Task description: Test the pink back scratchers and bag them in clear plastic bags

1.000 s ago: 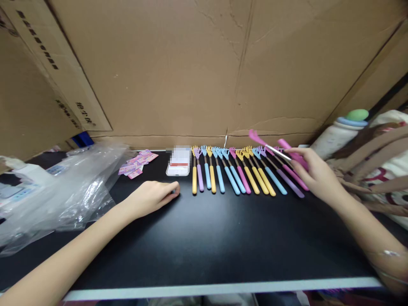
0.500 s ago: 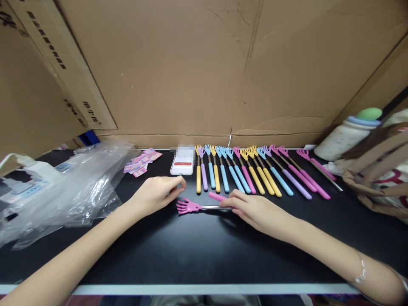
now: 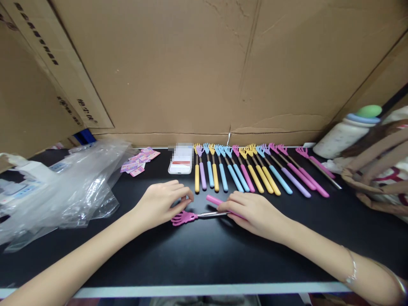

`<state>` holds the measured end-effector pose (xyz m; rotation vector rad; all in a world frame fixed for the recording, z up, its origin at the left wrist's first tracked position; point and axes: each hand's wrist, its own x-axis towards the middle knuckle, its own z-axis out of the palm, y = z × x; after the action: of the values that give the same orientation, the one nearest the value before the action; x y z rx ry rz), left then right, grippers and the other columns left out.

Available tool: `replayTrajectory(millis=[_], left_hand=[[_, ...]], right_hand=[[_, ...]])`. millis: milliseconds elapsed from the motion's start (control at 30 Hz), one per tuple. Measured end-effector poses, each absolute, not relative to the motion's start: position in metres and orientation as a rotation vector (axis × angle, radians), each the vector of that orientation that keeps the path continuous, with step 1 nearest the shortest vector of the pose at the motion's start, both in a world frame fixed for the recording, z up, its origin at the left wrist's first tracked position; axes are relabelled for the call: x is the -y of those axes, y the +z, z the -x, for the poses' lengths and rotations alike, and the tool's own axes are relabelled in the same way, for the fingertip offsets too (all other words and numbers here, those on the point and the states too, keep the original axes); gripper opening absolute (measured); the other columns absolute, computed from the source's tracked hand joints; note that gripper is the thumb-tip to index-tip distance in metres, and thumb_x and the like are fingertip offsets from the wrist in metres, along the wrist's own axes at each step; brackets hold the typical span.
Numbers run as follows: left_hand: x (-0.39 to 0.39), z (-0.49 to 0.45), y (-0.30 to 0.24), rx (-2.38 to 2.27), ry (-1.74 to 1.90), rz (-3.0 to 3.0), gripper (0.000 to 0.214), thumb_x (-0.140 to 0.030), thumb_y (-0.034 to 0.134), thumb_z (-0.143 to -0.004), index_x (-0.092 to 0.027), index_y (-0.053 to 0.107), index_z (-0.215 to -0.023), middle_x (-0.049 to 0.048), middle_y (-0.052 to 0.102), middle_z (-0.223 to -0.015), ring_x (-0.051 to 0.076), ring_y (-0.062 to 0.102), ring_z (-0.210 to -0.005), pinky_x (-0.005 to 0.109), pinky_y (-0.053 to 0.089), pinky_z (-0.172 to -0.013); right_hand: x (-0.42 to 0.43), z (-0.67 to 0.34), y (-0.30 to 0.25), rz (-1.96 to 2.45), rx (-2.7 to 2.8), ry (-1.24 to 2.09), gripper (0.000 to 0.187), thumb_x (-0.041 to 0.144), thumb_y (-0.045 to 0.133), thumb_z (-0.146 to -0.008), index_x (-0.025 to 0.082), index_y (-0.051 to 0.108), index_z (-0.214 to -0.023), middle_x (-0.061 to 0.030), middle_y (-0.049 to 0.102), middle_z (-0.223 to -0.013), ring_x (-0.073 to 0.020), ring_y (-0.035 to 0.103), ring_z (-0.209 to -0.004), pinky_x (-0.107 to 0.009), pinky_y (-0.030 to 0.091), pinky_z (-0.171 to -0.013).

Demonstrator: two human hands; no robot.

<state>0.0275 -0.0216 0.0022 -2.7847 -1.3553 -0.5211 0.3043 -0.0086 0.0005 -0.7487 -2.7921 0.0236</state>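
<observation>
A pink back scratcher (image 3: 194, 216) with a claw head and a metal stem lies crosswise on the black table (image 3: 204, 250). My right hand (image 3: 251, 212) is closed on its pink handle end. My left hand (image 3: 161, 204) rests beside the claw head, its curled fingertips at or just above it. Behind both hands a row of several back scratchers (image 3: 248, 172) with yellow, blue, purple and pink handles lies side by side.
A phone (image 3: 180, 163) lies left of the row, with pink cards (image 3: 138, 162) further left. Crumpled clear plastic bags (image 3: 63, 187) cover the left side. A bottle (image 3: 346, 134) and a bag (image 3: 379, 170) stand at right. Cardboard walls (image 3: 191, 63) close the back.
My right hand brought a pink back scratcher from the right end of the row down in front of it, then pulled it slightly nearer. My left hand moved to the claw head.
</observation>
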Motion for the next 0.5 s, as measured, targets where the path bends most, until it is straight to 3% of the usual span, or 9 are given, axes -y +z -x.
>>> replayTrajectory(millis=[500], left_hand=[[0.0279, -0.0369, -0.0017, 1.314, -0.399, 2.925, 0.012, -0.03, 0.049, -0.089, -0.027, 0.058, -0.097, -0.0035, 0.062, -0.087, 0.012, 0.056, -0.083, 0.023, 0.037, -0.066]], right_hand=[[0.0092, -0.3098, 0.0032, 0.81, 2.707, 0.067, 0.026, 0.017, 0.042, -0.09, 0.022, 0.061, -0.106, -0.0026, 0.062, -0.087, -0.0117, 0.059, -0.075, -0.021, 0.043, -0.064]])
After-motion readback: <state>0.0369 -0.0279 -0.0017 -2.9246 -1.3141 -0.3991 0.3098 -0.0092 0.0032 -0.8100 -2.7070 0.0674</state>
